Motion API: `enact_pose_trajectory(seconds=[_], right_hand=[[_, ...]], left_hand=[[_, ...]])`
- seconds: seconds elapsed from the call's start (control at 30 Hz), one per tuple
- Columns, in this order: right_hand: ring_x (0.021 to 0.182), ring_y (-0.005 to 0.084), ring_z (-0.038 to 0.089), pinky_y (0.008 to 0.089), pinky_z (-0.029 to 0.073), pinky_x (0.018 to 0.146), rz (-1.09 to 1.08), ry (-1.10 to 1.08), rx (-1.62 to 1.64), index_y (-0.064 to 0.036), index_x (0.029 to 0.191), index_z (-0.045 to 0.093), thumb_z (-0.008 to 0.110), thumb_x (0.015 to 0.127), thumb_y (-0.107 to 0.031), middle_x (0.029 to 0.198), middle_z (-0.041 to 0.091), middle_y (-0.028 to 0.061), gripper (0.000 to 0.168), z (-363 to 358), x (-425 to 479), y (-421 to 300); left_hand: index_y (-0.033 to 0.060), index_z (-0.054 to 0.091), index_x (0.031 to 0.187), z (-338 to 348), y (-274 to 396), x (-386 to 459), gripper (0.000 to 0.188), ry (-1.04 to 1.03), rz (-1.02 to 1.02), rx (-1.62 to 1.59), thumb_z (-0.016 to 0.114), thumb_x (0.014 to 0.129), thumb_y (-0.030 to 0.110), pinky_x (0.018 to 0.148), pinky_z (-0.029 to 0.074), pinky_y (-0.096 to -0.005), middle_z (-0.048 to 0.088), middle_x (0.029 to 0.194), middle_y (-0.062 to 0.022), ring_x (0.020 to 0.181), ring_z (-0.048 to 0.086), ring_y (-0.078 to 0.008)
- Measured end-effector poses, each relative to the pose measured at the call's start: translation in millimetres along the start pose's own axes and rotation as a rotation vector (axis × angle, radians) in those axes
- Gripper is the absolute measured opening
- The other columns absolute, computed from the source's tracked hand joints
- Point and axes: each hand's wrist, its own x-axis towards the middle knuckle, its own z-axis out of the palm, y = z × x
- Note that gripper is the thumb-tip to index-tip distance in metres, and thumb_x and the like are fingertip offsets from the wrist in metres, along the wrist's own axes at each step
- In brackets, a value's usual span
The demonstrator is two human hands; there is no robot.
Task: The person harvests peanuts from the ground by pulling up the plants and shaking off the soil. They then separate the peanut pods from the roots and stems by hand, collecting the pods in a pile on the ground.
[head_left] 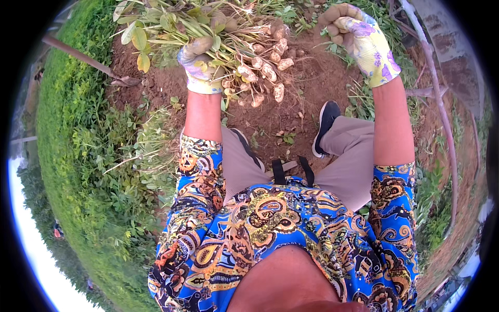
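Observation:
My left hand (200, 66), in a soiled floral work glove, grips the stems of an uprooted peanut plant (187, 31). Leaves spread to the left. On the right hangs a cluster of soil-dusted peanut pods (269, 72) among thin roots, above bare brown soil (273, 121). My right hand (353, 39) wears a matching glove and is raised to the right of the pods, apart from them. Its fingers are curled, and no object shows in them; the inside of the palm is hidden.
Dense green crop plants (89, 163) grow on the left. A wooden pole (78, 54) slants down to the soil there. Pulled, wilted plants (156, 144) lie by my left leg. On the right stands a bare branch (436, 78) beside a greyish sheet (460, 50). My shoes (325, 124) rest on soil.

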Motion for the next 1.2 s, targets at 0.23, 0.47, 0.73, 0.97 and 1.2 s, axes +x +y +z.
enact_pose_trajectory(seconds=[0.23, 0.47, 0.73, 0.97, 1.2], right_hand=[[0.084, 0.0107, 0.06, 0.0264, 0.047, 0.079, -0.074, -0.139, -0.603, -0.003, 0.105, 0.064, 0.067, 0.082, -0.017, 0.092, 0.066, 0.0041, 0.027, 50, -6, 14], [0.075, 0.0095, 0.058, 0.0271, 0.047, 0.069, -0.164, 0.068, -0.705, -0.002, 0.09, 0.058, 0.067, 0.082, -0.017, 0.083, 0.064, 0.0024, 0.02, 65, -16, 21], [0.051, 0.0072, 0.043, 0.0193, 0.034, 0.04, -0.048, 0.492, 0.465, -0.002, 0.087, 0.053, 0.054, 0.089, -0.006, 0.069, 0.053, 0.0034, 0.005, 25, 26, 16], [0.053, 0.012, 0.048, 0.0189, 0.038, 0.039, 0.182, 0.276, 0.844, -0.004, 0.078, 0.053, 0.051, 0.089, -0.024, 0.064, 0.051, 0.0044, 0.023, -16, 10, -7], [0.064, 0.0169, 0.059, 0.0207, 0.047, 0.044, 0.278, -0.071, 0.51, -0.001, 0.096, 0.057, 0.054, 0.086, -0.002, 0.078, 0.06, 0.008, 0.012, 15, 5, 20]], left_hand=[[0.0072, 0.054, 0.104, 9, -5, 5, 0.056, -0.103, -0.049, -0.094, 0.067, 0.05, 0.015, 0.068, 0.035, -0.0337, 0.05, 0.081, -0.0033, 0.075, 0.045, -0.0172], [0.008, 0.052, 0.104, 0, -8, 5, 0.047, -0.103, -0.053, -0.12, 0.069, 0.059, 0.008, 0.072, 0.052, -0.0432, 0.054, 0.086, -0.0074, 0.084, 0.058, -0.03], [0.0074, 0.052, 0.112, 2, -16, -9, 0.057, -0.024, -0.079, -0.057, 0.068, 0.057, 0.012, 0.074, 0.052, -0.0419, 0.057, 0.09, -0.0089, 0.088, 0.056, -0.0267], [0.0102, 0.05, 0.106, -24, 3, -4, 0.049, -0.125, -0.248, -0.343, 0.067, 0.06, 0.01, 0.074, 0.046, -0.034, 0.049, 0.089, -0.0062, 0.085, 0.043, -0.0212], [0.0084, 0.051, 0.105, -18, 9, -1, 0.048, -0.15, -0.199, -0.352, 0.066, 0.06, 0.012, 0.076, 0.048, -0.0368, 0.049, 0.091, -0.0078, 0.091, 0.048, -0.0252]])
